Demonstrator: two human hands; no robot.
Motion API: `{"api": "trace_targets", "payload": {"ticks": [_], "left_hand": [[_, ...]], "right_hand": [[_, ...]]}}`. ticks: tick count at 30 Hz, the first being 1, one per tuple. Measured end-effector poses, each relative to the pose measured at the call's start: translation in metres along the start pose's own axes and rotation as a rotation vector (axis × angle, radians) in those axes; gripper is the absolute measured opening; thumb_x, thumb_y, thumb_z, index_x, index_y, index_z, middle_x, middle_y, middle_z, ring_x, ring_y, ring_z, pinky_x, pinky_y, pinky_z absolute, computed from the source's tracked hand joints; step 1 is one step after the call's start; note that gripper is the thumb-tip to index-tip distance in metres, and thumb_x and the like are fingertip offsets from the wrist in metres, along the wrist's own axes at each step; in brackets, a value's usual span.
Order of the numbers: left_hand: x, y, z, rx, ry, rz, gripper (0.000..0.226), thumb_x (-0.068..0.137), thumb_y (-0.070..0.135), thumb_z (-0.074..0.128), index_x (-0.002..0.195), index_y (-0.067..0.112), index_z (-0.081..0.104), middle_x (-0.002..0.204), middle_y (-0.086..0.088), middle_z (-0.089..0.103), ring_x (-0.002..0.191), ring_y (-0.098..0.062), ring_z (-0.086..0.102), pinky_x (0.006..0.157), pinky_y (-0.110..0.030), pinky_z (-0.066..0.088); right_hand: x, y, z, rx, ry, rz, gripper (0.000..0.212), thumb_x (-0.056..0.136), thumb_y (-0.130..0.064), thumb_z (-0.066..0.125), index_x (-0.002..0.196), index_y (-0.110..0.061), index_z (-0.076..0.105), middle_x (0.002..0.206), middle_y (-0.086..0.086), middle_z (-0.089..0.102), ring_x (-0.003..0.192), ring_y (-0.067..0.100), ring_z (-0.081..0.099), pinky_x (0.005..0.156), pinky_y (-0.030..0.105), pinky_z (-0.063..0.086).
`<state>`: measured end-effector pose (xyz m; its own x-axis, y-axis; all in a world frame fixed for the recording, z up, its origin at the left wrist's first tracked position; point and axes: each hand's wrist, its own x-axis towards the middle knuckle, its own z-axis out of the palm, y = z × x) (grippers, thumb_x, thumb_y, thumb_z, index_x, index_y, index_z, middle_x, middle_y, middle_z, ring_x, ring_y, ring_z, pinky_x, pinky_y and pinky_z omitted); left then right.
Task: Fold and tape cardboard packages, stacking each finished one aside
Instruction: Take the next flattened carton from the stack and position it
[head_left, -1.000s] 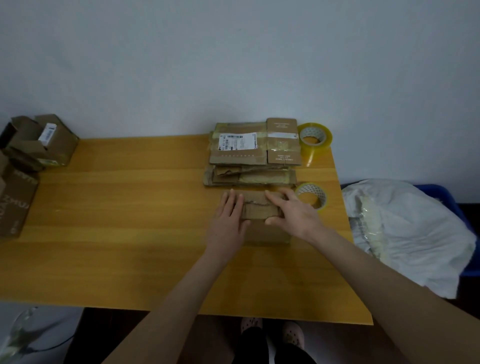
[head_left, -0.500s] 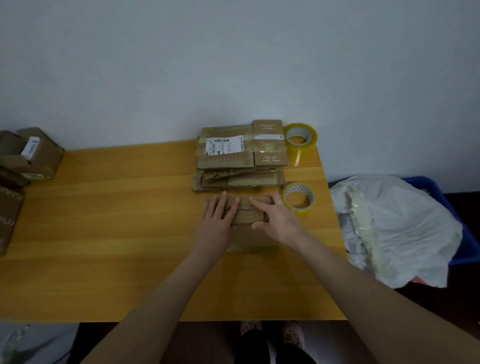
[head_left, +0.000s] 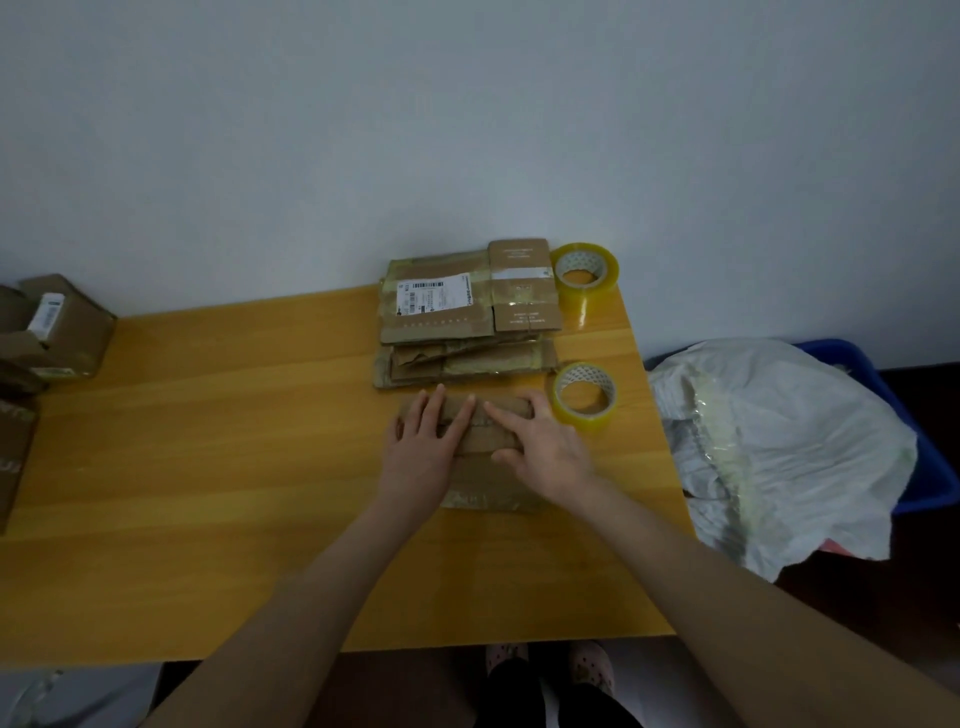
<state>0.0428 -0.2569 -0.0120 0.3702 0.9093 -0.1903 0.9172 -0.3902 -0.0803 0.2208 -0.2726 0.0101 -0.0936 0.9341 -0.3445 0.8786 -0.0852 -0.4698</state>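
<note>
Pressing flat on a folded brown cardboard package (head_left: 485, 480), both hands lay with fingers straight and released, neither curled round anything. The left hand (head_left: 418, 457) covered the package's left end, its fingertips reaching the far edge. The right hand (head_left: 545, 452) covered the right end, fingers spread over the turned-down flap and the thumb at the flap's near edge. The package lay flat on a yellow wooden table (head_left: 234, 441), its near portion showing between the two wrists.

Just beyond the package sat a stack of flattened, taped cardboard packages (head_left: 457, 322), the top one bearing a white shipping label (head_left: 434, 296). Just right of the package stood a roll of clear yellowish tape (head_left: 576, 418), close to the right fingertips; a second such roll (head_left: 608, 270) stood farther back, beside the stack. Well right of the package, off the table, a crumpled white plastic bag (head_left: 779, 441) filled a blue bin (head_left: 893, 395). Far left of the package stood open brown cardboard boxes (head_left: 67, 327).
</note>
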Motion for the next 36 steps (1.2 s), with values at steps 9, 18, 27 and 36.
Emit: {"api": "trace_targets", "payload": {"ticks": [9, 18, 27, 36], "left_hand": [[0.008, -0.022, -0.005, -0.317, 0.173, -0.081, 0.077, 0.09, 0.017, 0.061, 0.152, 0.026, 0.017, 0.155, -0.01, 0.021, 0.14, -0.031, 0.025, 0.112, -0.046, 0.032], [-0.001, -0.033, 0.009, -0.214, 0.226, -0.179, 0.08, 0.087, 0.027, 0.067, 0.152, 0.02, 0.019, 0.158, -0.013, 0.016, 0.146, -0.032, 0.014, 0.117, -0.046, 0.013], [0.005, -0.012, -0.005, -0.154, 0.137, -0.044, 0.078, 0.093, 0.051, 0.048, 0.142, 0.043, -0.012, 0.159, -0.018, 0.003, 0.146, -0.036, 0.001, 0.117, -0.048, 0.003], [0.012, -0.006, 0.001, -0.142, -0.003, -0.027, 0.076, 0.1, 0.037, 0.04, 0.138, 0.032, -0.025, 0.156, -0.022, -0.014, 0.146, -0.035, -0.011, 0.119, -0.047, 0.006]], "right_hand": [[0.018, 0.007, -0.015, 0.012, 0.045, 0.027, 0.063, 0.09, -0.039, 0.062, 0.144, -0.048, 0.031, 0.143, 0.002, 0.03, 0.113, 0.032, 0.054, 0.094, 0.043, 0.049], [0.027, -0.032, 0.006, 0.032, 0.034, -0.039, 0.063, 0.089, -0.037, 0.064, 0.144, -0.045, 0.034, 0.144, 0.001, 0.03, 0.114, 0.03, 0.053, 0.097, 0.039, 0.046], [0.031, -0.01, -0.034, -0.105, -0.07, -0.081, 0.066, 0.084, -0.037, 0.07, 0.14, -0.051, 0.037, 0.143, 0.002, 0.035, 0.124, 0.03, 0.046, 0.102, 0.043, 0.043], [0.017, -0.005, -0.002, -0.087, -0.035, -0.013, 0.061, 0.099, -0.035, 0.047, 0.15, -0.043, 0.015, 0.16, -0.003, -0.013, 0.128, 0.035, 0.045, 0.1, 0.044, 0.047]]}}
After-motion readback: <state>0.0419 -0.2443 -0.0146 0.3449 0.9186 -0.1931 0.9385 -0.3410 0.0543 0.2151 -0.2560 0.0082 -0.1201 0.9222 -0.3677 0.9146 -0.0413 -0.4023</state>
